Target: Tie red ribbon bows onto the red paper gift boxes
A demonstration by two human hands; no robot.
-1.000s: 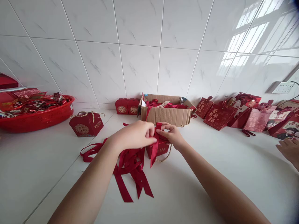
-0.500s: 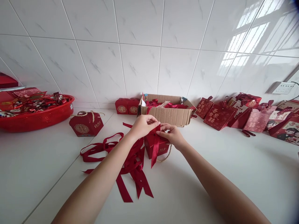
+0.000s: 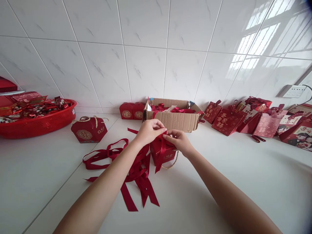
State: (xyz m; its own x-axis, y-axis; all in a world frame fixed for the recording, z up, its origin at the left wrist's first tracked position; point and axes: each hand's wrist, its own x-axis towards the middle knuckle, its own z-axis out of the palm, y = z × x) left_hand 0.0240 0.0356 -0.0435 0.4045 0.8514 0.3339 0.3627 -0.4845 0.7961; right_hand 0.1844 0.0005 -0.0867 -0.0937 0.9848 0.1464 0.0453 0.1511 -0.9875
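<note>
Head cam: your L hand (image 3: pixel 149 131) is nearly closed, thumb + index tips pinched together at the top of the red ribbon (image 3: pixel 159 157); your R hand (image 3: pixel 179 141) is part-curled just beside it, thumb laid against the ribbon, fingers tucked behind, so how much they grip there you can't tell. The ribbon is at the top of the small red box (image 3: pixel 169 158), mid-table (image 3: pixel 190 201), w/ one tail hanging down the box's front; the part btwn your fingertips is mostly hidden. The box sits on the table, its twisted cord handle (image 3: pixel 175 163) drooping at the R side, below your R hand. Handling, as a judgement: ribbon looks v. light, limp and satiny, so prob. slippery; a firm tip pinch near the top edge, w/ the other thumb pressing flat, should hold best, whereas a loose hold lower on the tail would let it slide or twist. Box looks like thin card, fairly stiff but easy to dent; if you need to steady it, hold the side edges lightly, don't press on the top. Mind the loose ribbons (image 3: pixel 146 190) under and beside your L forearm; they're tangled and cd snag a sleeve or finger.
</note>
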